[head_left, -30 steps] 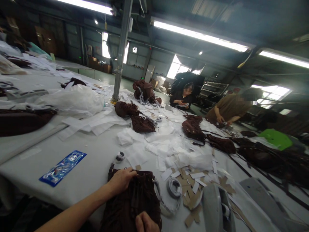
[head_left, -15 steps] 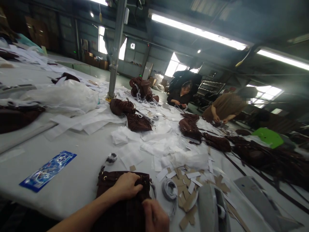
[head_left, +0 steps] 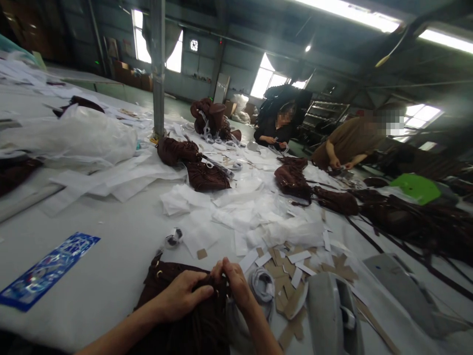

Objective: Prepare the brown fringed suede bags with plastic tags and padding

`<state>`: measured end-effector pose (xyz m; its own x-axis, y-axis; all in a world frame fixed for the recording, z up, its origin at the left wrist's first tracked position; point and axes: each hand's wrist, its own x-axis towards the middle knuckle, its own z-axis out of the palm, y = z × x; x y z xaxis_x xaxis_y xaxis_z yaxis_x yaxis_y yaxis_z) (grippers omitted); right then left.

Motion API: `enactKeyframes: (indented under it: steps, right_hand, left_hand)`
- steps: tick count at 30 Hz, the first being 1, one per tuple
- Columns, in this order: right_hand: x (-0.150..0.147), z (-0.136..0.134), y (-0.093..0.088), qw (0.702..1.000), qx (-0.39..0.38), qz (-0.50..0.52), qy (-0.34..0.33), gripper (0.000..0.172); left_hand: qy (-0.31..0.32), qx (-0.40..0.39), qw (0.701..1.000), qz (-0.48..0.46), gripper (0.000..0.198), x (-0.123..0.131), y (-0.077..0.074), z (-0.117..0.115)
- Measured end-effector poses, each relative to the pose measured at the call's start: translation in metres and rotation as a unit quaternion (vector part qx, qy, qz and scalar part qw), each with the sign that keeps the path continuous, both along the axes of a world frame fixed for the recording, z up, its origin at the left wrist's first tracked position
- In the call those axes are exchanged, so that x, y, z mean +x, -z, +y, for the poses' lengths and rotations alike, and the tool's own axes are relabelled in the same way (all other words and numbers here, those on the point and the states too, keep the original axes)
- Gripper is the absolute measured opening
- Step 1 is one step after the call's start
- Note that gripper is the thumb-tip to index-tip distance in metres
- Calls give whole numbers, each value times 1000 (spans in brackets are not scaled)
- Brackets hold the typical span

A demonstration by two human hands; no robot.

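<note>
A dark brown bag (head_left: 195, 320) with metal eyelets lies at the table's near edge in front of me. My left hand (head_left: 181, 296) rests over the bag's upper edge, its fingers curled onto the brown material. At the bag's top right corner, my right hand (head_left: 233, 282) is closed with thumb and fingers pinched on that edge. The exact piece between the right fingertips is hidden. A wrapped ring-like piece (head_left: 173, 238) sits just beyond the bag's top left corner. To the right of my right hand lies a grey coiled strap (head_left: 262, 285).
Tape dispensers (head_left: 332, 310) and cardboard scraps (head_left: 284, 281) lie at right. A blue packet (head_left: 51, 268) is at left. White paper sheets (head_left: 221, 212) and more brown bags (head_left: 209, 175) cover the middle. A post (head_left: 158, 74) rises behind. Two co-workers (head_left: 277, 128) work across the table.
My right hand has moved up and away from the bag's near right side to its top right corner. My left hand stays on the upper edge. The view has shifted slightly.
</note>
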<state>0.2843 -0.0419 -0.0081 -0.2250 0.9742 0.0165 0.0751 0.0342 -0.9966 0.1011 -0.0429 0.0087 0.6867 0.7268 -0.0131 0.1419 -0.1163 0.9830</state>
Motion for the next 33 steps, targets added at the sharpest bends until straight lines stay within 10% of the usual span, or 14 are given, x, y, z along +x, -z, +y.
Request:
enactKeyframes:
  steps: [15,25,33]
  right_hand:
    - [-24,26,25,994,-22,-11,110,71]
    - [-22,41,24,984,52,-167,39,66]
    - [-14,61,32,968,81,-230,60,66]
  left_hand:
    - [14,-160,981,-113,37,-21,5,0]
    - [47,-70,996,-26,43,-36,-13,-10]
    - [-31,-41,994,93,40,-32,4,2]
